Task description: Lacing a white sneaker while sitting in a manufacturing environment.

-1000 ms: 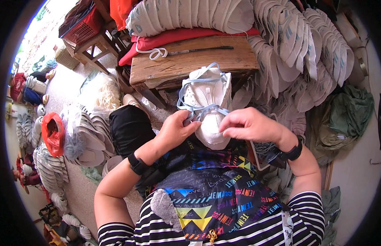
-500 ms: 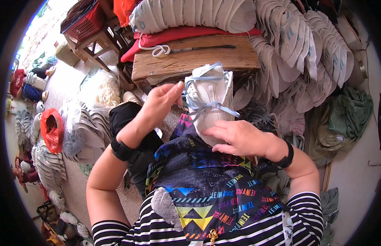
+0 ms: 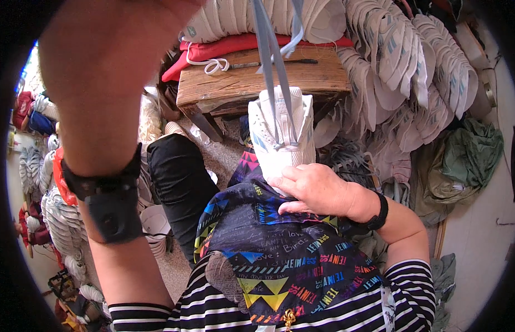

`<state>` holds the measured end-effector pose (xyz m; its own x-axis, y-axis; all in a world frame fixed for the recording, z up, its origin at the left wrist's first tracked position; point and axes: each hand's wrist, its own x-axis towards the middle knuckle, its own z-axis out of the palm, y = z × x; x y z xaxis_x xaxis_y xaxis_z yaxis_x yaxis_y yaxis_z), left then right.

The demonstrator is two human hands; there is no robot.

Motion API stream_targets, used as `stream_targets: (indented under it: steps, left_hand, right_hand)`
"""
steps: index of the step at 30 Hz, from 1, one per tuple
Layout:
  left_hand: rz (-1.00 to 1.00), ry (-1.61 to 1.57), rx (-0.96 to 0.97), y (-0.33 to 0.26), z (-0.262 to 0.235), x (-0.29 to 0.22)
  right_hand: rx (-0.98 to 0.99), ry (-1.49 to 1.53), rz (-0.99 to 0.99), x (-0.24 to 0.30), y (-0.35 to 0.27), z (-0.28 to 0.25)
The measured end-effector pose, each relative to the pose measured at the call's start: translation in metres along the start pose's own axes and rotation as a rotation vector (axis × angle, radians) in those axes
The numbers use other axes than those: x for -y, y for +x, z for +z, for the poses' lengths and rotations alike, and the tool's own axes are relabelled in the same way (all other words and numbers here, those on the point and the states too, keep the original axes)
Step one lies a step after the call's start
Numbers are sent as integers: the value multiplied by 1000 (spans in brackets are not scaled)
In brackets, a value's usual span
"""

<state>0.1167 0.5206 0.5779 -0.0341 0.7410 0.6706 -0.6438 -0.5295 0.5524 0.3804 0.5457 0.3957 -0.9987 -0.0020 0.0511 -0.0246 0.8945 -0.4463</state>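
Observation:
A white shoe upper (image 3: 263, 127) with a mesh tongue lies in front of me, its toe toward my body. My right hand (image 3: 318, 191) grips the toe end, thumb below and fingers on top. Light blue-grey shoelaces (image 3: 275, 66) run taut from its eyelets up past the top edge. My left hand (image 3: 119, 50) is raised large and blurred at the upper left. Its fingers lie outside the view, but the lifted laces lead up toward that hand. A dark patterned apron (image 3: 279, 232) covers my lap beneath the upper.
Just beyond the upper stands a wooden stool (image 3: 230, 83) with a red cloth (image 3: 235, 47), a dark thin tool (image 3: 285, 62) and a row of uppers (image 3: 302, 16) on it. More stacked uppers (image 3: 390, 55) hang at right, near a green cloth bundle (image 3: 468, 155).
My left hand has risen from beside the upper toward the upper left, close to the camera. The laces, loose and crossed before, now stretch upward. My right hand stays at the toe.

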Motion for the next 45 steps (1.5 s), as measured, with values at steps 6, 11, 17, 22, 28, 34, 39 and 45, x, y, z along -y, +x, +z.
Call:
stream_targets:
  steps: [6, 11, 17, 22, 28, 34, 39, 45]
  left_hand:
    - [-366, 511, -139, -7, 22, 27]
    - [-342, 600, -497, -15, 27, 34]
    - [-304, 639, -394, -27, 8, 44]
    - [-224, 639, -437, -30, 4, 54]
    - [-315, 748, -367, -37, -2, 48]
    - [-319, 613, -437, -44, -5, 60]
    - [-321, 597, -370, -46, -9, 64]
    - [-332, 583, -387, -45, -4, 67]
  right_hand:
    - [-186, 133, 113, -19, -5, 6]
    - [-342, -150, 213, -29, 15, -11]
    - [-204, -343, 30, -50, 34, -17]
    - [43, -202, 138, -55, 37, -22]
    - [220, -89, 326, -50, 40, -36]
    - [-77, -182, 33, -47, 36, -26]
    - [-76, -342, -62, -55, 34, -21]
    - [-179, -337, -17, -56, 34, -19]
